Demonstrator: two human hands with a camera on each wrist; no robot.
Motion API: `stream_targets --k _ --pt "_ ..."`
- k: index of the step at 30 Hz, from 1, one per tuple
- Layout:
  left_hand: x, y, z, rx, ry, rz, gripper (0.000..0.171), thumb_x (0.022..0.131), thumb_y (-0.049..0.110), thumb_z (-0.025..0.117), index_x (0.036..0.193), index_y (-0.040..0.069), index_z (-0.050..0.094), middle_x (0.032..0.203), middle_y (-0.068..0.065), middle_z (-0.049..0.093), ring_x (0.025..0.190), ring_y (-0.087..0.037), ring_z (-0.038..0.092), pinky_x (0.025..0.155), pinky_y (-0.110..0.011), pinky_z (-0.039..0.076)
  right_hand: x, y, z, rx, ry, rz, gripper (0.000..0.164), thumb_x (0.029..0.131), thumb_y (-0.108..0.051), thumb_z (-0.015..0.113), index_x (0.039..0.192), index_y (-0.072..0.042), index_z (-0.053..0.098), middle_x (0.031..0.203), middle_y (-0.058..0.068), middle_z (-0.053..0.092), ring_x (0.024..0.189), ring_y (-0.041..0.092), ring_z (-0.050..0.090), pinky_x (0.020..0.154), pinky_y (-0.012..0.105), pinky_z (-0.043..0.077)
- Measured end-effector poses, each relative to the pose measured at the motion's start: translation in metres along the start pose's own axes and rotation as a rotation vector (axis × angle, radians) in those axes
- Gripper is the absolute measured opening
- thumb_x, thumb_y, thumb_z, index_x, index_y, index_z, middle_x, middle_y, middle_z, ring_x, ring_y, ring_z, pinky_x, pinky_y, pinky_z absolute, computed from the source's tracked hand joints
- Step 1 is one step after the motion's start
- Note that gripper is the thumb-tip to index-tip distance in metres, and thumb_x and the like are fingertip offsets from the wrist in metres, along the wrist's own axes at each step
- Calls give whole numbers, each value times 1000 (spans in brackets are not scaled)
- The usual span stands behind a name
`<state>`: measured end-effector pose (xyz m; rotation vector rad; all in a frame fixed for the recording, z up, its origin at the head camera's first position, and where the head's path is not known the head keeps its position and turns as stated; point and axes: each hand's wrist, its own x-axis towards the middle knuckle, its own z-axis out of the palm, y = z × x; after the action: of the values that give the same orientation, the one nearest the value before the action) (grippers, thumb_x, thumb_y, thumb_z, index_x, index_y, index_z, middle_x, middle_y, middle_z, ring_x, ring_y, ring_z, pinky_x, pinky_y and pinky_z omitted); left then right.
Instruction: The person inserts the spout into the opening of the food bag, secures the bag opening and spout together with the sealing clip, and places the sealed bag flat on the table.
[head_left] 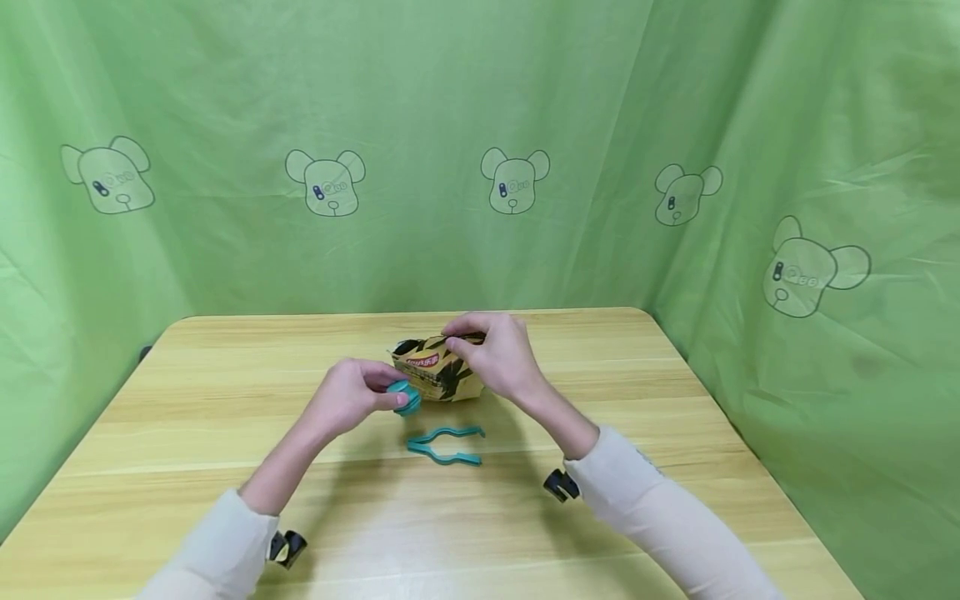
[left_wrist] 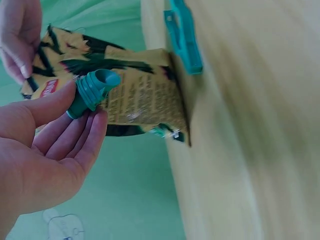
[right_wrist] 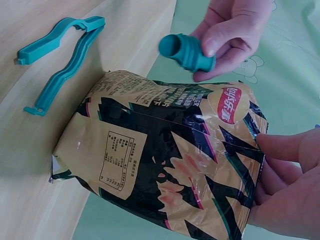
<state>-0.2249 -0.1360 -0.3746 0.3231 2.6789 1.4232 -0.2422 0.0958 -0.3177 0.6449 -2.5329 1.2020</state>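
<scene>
A gold and black Lay's chip bag (head_left: pixel 447 382) stands on the table, leaning, its printed back turned to the right wrist camera. At the bag's top edge my right hand (head_left: pixel 506 357) pinches the film between thumb and fingers. My left hand (head_left: pixel 347 397) holds a teal threaded spout cap (left_wrist: pixel 92 91) between thumb and fingertips, just in front of the bag. A round opening shows at one end of the spout cap in both wrist views. On the table nearer to me lies a teal bag sealing clip (right_wrist: pixel 70 65), its two arms spread in a V.
The light wood table (head_left: pixel 187 433) has rounded far corners. Green curtains (head_left: pixel 420 100) printed with bear heads hang behind it and at both sides. Black wrist mounts (head_left: pixel 561 485) sit by the sleeve cuffs.
</scene>
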Motion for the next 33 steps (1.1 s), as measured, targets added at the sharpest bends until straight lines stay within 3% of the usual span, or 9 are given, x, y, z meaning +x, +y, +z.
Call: stream_targets --k 11,17,27,33 --pt "-9 31 -42 52 -2 20 35 89 28 80 121 16 74 108 -2 77 98 -18 73 91 -44 57 0 1 1 9 11 0 8 92 -9 74 98 -11 80 96 2 79 85 16 74 77 35 60" --pt "-8 48 -62 49 40 52 37 89 29 80 123 16 74 108 -3 78 100 -19 73 94 -45 57 1 2 0 16 6 -4 8 93 -8 73 98 -11 79 95 3 79 84 16 74 76 34 60" --pt "3 61 -62 -18 79 74 31 89 24 80 119 15 75 108 -5 77 99 -19 73 92 -41 58 0 2 3 20 6 -18 8 92 -6 74 97 -10 79 94 3 79 83 14 74 75 31 61" --pt "8 64 -58 -8 54 75 31 90 20 79 120 14 75 110 -7 77 101 -21 73 93 -42 57 0 1 1 18 4 -12 8 92 -6 74 97 -10 79 95 3 78 83 14 74 76 31 61"
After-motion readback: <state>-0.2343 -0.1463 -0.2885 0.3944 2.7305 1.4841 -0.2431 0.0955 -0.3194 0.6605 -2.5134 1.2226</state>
